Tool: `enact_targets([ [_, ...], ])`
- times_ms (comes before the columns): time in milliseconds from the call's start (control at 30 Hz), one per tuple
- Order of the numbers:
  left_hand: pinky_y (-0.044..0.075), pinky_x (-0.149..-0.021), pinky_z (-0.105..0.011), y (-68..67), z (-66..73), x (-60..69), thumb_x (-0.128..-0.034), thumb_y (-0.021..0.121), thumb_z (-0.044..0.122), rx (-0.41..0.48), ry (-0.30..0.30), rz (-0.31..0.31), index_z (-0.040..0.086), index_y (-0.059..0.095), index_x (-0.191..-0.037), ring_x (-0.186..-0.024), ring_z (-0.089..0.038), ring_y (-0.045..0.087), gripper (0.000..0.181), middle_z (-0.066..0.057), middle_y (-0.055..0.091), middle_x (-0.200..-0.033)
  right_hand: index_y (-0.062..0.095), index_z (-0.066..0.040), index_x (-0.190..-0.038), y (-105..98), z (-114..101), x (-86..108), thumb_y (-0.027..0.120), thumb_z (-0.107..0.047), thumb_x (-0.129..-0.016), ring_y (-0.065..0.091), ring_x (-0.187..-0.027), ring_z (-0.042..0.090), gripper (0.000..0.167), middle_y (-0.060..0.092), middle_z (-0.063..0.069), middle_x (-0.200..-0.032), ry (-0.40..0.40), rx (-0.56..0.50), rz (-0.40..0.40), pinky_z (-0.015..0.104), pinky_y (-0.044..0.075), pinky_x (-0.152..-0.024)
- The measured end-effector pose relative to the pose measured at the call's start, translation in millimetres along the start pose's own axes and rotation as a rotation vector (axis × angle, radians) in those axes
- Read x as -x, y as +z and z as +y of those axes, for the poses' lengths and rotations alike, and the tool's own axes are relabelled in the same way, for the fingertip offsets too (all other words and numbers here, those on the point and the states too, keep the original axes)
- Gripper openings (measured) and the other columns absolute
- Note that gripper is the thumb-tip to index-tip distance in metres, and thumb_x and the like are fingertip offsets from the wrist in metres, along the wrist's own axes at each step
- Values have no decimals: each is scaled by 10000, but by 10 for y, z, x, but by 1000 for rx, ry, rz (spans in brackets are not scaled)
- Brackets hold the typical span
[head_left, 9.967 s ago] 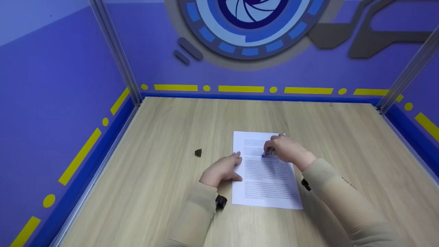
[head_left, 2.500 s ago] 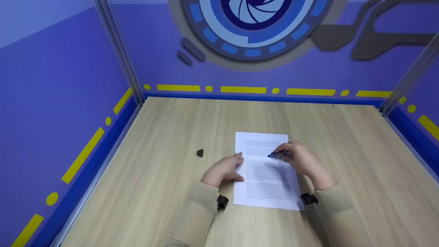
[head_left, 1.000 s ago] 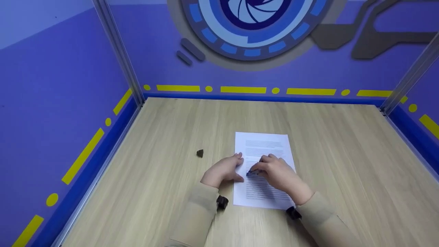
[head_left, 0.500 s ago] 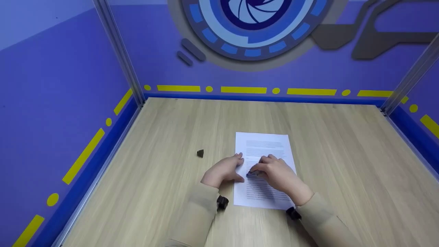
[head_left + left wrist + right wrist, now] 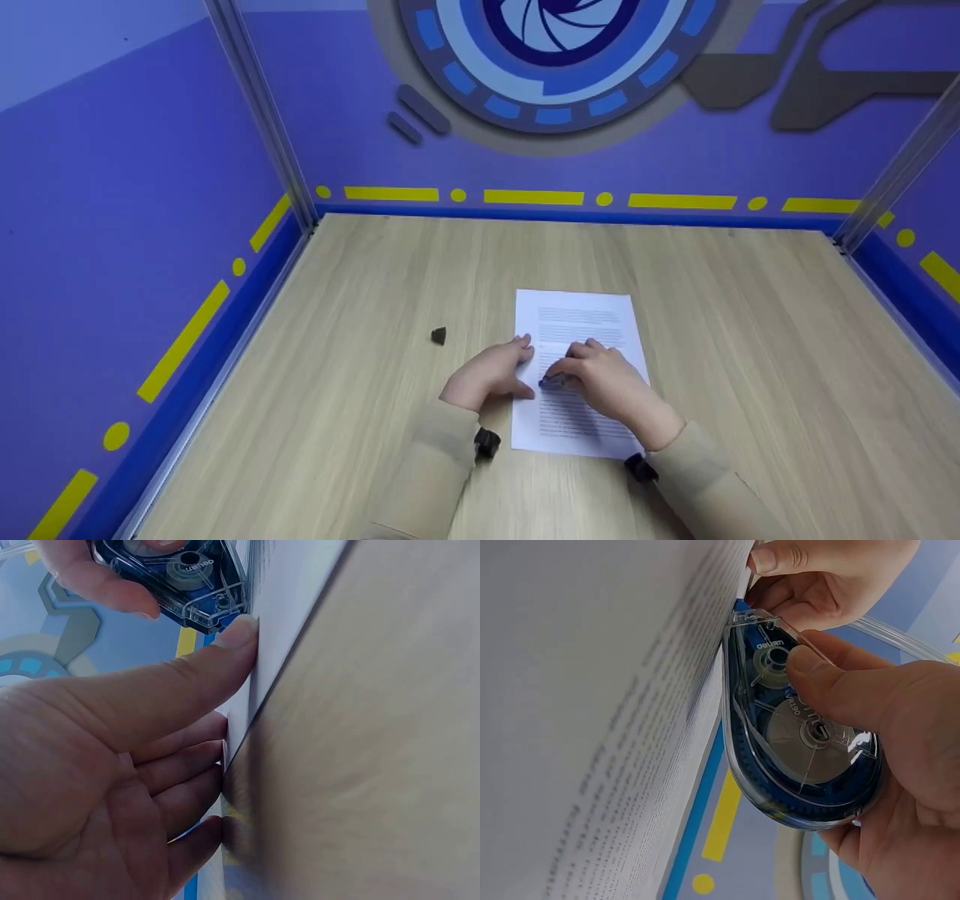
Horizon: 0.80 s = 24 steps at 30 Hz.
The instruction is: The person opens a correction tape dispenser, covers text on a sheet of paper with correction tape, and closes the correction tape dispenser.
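A clear-and-blue correction tape dispenser (image 5: 802,742) is pinched between the thumb and fingers of my right hand (image 5: 611,384). Its tip touches the printed sheet of paper (image 5: 574,315) near the left ends of the text lines, about halfway down. My left hand (image 5: 487,371) lies along the sheet's left edge, thumb and fingertips resting on it. In the left wrist view the left thumb (image 5: 180,682) is straight and sits just beside the dispenser's tip. The right hand hides part of the text, and whatever is under the tip is hard to make out.
A small dark piece (image 5: 439,336) lies on the wooden table (image 5: 360,300), left of the paper. Blue printed panels (image 5: 135,225) with metal corner posts (image 5: 262,112) enclose the table at the back and sides.
Since 2.5 seconds ago my right hand has carried the correction tape dispenser down and left across the sheet. Over the last second it is nearly still. My left hand stays put.
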<state>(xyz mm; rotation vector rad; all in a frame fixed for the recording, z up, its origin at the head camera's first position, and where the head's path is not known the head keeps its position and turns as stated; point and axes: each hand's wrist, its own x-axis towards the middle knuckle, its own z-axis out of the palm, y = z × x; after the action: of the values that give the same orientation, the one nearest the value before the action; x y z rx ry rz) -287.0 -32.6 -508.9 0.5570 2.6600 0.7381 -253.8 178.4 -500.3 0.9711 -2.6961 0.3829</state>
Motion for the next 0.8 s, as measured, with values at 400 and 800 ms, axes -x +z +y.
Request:
enact_targets([
  [400, 273, -1298, -357, 4, 17, -19, -849, 848, 192, -13, -11, -15, 63, 469, -1530, -1572, -235, 303, 790, -58, 309, -1691, 805, -219, -972, -38, -53, -40, 809, -22, -812, 606, -821, 223, 254, 689, -8, -897, 11, 42, -35, 401, 519, -595],
  [800, 269, -1300, -362, 1, -16, -17, -846, 850, 196, -7, -9, -13, 69, 464, -1534, -1572, -241, 302, 798, -56, 304, -1693, 805, -219, -980, -64, -64, -95, 804, -55, -835, 624, -839, 236, 219, 701, -4, -919, -9, 57, -85, 426, 550, -607],
])
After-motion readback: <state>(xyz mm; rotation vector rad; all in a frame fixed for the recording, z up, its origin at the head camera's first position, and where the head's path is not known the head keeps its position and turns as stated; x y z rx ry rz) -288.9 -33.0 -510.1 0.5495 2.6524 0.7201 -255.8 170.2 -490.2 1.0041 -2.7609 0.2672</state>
